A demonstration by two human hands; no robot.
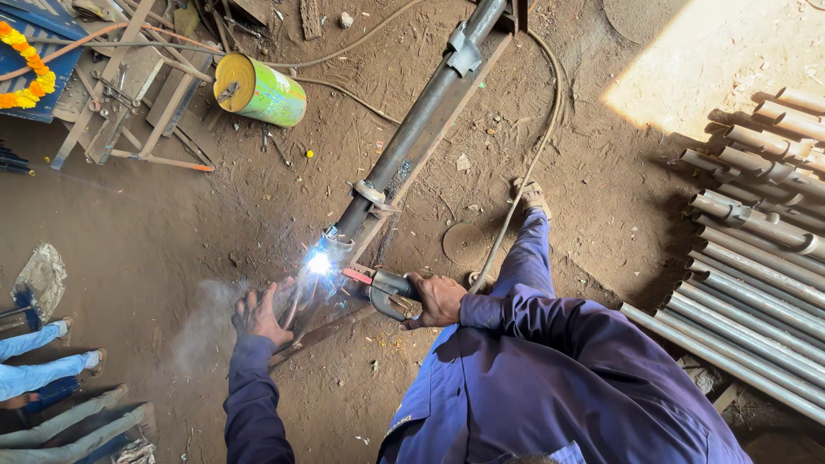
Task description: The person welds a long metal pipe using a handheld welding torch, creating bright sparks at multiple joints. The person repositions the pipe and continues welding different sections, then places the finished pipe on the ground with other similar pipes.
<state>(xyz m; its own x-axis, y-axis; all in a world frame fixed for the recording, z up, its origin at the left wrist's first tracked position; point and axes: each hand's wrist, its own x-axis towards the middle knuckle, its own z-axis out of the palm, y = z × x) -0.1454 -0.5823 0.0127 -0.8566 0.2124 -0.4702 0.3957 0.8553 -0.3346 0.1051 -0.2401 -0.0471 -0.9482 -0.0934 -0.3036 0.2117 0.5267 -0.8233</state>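
My right hand (436, 299) grips a welding electrode holder (388, 293) whose rod tip meets a bright blue-white arc (320, 263) at the near end of a long steel pipe (411, 133). The pipe lies on a metal frame (455, 103) that runs diagonally over the dirt floor. My left hand (260, 314) rests flat, fingers spread, on the frame just left of the arc. Smoke drifts to the left of it. Both my arms are in dark blue sleeves.
A welding cable (537, 146) trails from the holder across the floor. A yellow-green can (259, 89) lies at top left beside scrap metal bars (129, 94). Stacked pipes (756, 258) fill the right side. Another person's legs (39, 365) show at the lower left.
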